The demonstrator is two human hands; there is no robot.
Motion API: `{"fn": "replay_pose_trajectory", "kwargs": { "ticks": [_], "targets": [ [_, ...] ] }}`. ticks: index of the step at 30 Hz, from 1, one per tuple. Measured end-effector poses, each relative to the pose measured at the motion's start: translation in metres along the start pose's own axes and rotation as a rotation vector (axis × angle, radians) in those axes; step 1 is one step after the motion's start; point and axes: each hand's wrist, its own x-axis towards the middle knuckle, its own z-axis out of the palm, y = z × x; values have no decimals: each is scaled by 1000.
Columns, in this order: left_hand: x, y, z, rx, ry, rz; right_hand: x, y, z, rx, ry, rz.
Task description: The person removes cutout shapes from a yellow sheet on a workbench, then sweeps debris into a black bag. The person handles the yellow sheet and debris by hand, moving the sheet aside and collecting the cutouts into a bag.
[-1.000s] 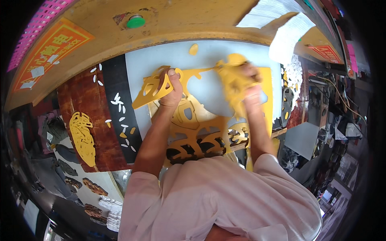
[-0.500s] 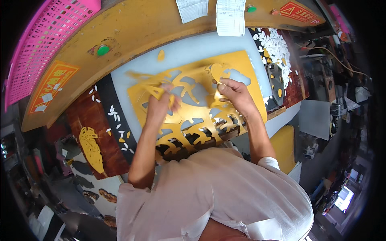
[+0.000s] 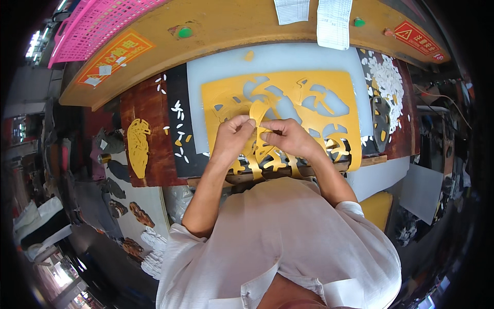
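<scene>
- Pinching with the left hand [image 3: 234, 135], thumb clamped against fingers, a yellow cut-out piece [image 3: 259, 109] with a curved upper end, partly hidden behind the fingers.
- Reaching the same piece from the other side with the right hand [image 3: 292, 137], fingers curled, forefinger and thumb tips at its edge, yellow showing between; cannot tell whether clamped.
- Both hands just beside each other, nearly fingertip to fingertip, with the piece between, in front of the pale shirt [image 3: 288, 226].
- Beneath hands and piece, a yellow perforated sheet [image 3: 340, 82] with rows of curved openings, bent down over the near edge of the work surface.
- Under the sheet, a pale cutting board [image 3: 206, 64]; near its far edge, a small yellow offcut [image 3: 249, 55].
- To the left, a black strip [image 3: 181, 85] with scattered white slivers [image 3: 177, 109], then a reddish-brown board [image 3: 149, 98] bearing stacked yellow cut-outs [image 3: 138, 149].
- To the right, a heap of white scraps [image 3: 386, 77] and, nearer, a dark openwork plate [image 3: 381, 123].
- Beyond, a yellow machine beam [image 3: 247, 33] with green button [image 3: 185, 32], red button [image 3: 389, 32] and hanging paper sheet [image 3: 334, 23]; at upper left, a pink perforated basket [image 3: 103, 26].
</scene>
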Motion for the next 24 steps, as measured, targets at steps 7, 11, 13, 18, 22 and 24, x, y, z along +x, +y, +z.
{"fn": "replay_pose_trajectory", "kwargs": {
  "ticks": [7, 11, 13, 18, 22, 24],
  "targets": [
    [-10, -17, 20, -20, -34, 97, -6, -10, -15, -410, 225, -491],
    [-16, -12, 27, 74, -33, 237, 1, 2, -22, -47, 15, -274],
    [-16, -11, 29, 95, 1, 194, 4, 11, -22, -105, 91, -307],
    [-15, -19, 37, -78, 24, 135, 28, 51, -18, 135, 338, -45],
    [-26, -36, 39, -365, -34, 122, 45, 95, -50, 180, 647, 227],
    [-33, -43, 30, -323, -55, -34, 42, 109, -95, 275, 660, 232]
  ]
}}
